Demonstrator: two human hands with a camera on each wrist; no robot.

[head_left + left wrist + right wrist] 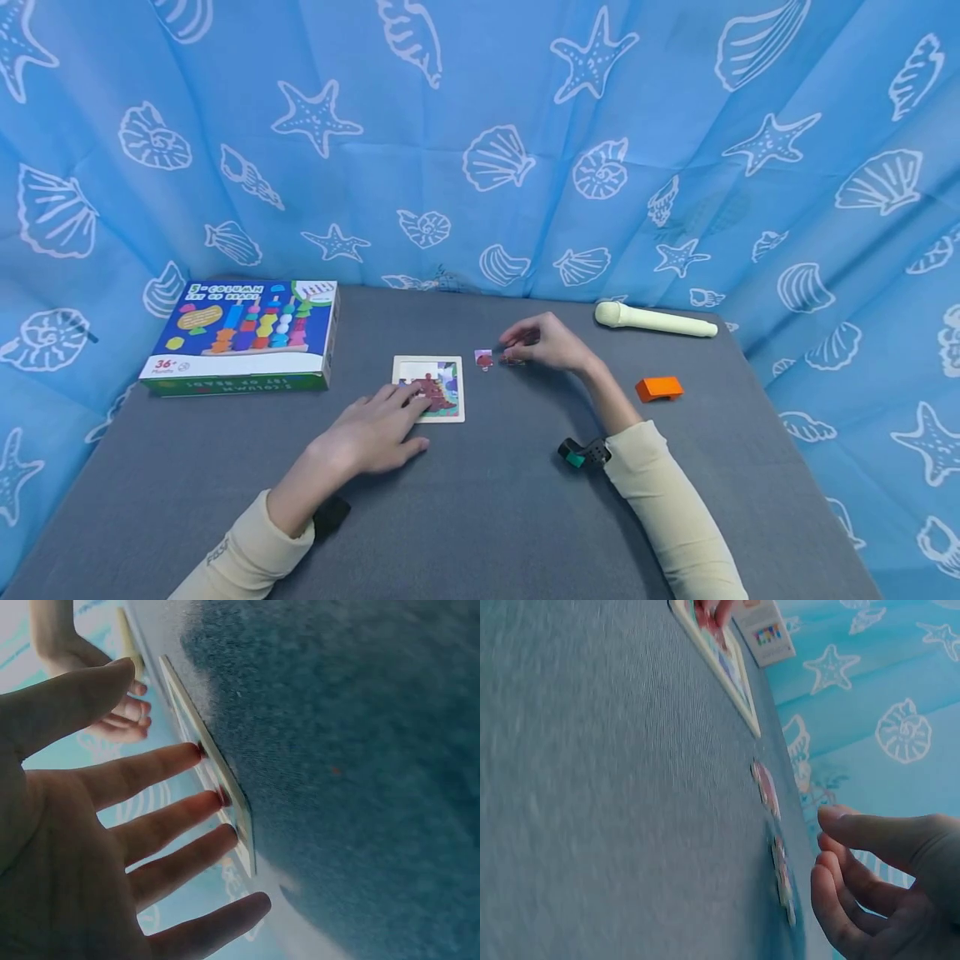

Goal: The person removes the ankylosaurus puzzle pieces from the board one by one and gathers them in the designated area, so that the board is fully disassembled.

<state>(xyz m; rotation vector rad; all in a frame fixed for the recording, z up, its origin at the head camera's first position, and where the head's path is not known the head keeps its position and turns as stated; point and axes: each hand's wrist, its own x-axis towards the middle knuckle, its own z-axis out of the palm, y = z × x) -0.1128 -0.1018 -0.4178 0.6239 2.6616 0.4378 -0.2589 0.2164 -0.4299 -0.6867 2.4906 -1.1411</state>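
A small square jigsaw puzzle in a pale frame point(462, 387) lies on the table, with a reddish-brown figure on its assembled part. My left hand point(378, 429) rests its straight fingertips on the puzzle; in the left wrist view the fingers point(169, 817) are spread and the thumb stands away. To the right of the frame lies a purple and red puzzle piece point(483, 359). My right hand point(551, 343) hovers with loosely bent fingers beside a second reddish piece point(513, 360), partly covered by it. In the right wrist view this second piece point(782, 877) lies below the fingertips, nothing between them.
A bead-set box point(240, 333) stands at the back left. At the back right lies a pale microphone-shaped stick point(660, 320), with an orange block point(659, 388) nearer to me, right of my right forearm. A blue shell-patterned curtain point(450, 167) borders the grey table point(480, 517).
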